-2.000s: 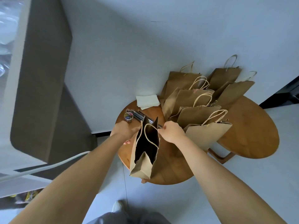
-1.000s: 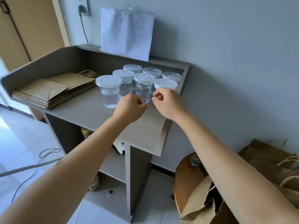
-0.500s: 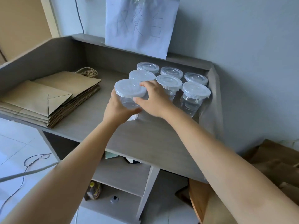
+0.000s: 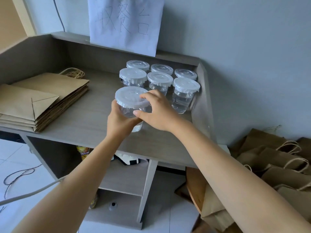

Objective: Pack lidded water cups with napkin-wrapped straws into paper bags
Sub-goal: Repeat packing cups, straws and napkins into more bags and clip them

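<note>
Both hands grip one clear plastic cup of water with a translucent white lid (image 4: 132,105) near the middle of the grey wooden tabletop (image 4: 80,121). The left hand (image 4: 120,121) wraps the cup's side from 7 o'clock, fingers curled round the wall. The right hand (image 4: 156,111) comes from 4 o'clock, thumb against the cup's near side and fingers curled over the far rim of the lid. Whether the cup's base touches the tabletop cannot be told.

At 1 o'clock from the held cup stand six more lidded clear water cups (image 4: 159,79), in two rows close together, near the tabletop's right wall. At 9 o'clock lies a flat stack of folded brown paper bags (image 4: 42,98). A white paper sheet with handwritten characters (image 4: 124,24) hangs on the wall at 12 o'clock. Opened brown paper bags with twine handles (image 4: 277,163) stand at 4 o'clock, below the tabletop, beside a round wooden side table (image 4: 195,187).
</note>
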`<state>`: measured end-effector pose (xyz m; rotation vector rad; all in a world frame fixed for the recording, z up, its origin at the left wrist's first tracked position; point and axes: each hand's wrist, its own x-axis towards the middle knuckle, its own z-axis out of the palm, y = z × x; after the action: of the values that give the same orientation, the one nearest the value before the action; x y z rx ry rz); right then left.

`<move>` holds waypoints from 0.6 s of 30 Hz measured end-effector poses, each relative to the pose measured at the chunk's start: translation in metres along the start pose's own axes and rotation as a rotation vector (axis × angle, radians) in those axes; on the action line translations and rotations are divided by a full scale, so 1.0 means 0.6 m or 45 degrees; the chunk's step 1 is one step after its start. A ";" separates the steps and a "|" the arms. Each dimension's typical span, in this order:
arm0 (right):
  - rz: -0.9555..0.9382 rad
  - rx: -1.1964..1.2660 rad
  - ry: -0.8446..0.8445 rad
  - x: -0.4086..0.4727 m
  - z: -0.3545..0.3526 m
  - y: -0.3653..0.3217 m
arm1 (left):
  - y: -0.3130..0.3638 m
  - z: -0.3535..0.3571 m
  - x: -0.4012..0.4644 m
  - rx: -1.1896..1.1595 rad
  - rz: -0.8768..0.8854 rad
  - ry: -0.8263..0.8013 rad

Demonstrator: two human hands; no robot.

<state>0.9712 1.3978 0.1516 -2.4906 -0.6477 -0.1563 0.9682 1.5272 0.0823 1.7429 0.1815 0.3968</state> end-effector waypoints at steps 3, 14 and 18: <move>-0.006 0.020 0.036 -0.067 -0.020 -0.003 | 0.009 0.007 -0.060 -0.019 0.040 -0.031; 0.055 0.117 0.167 -0.343 -0.112 0.010 | 0.049 0.049 -0.306 -0.121 0.140 -0.343; 0.212 0.151 -0.075 -0.439 -0.164 0.037 | 0.061 0.100 -0.392 -0.122 0.182 -0.665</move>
<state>0.7539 1.2186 0.1594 -2.4286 -0.4563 0.0177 0.7683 1.3855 0.0696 1.7110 -0.3335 0.0419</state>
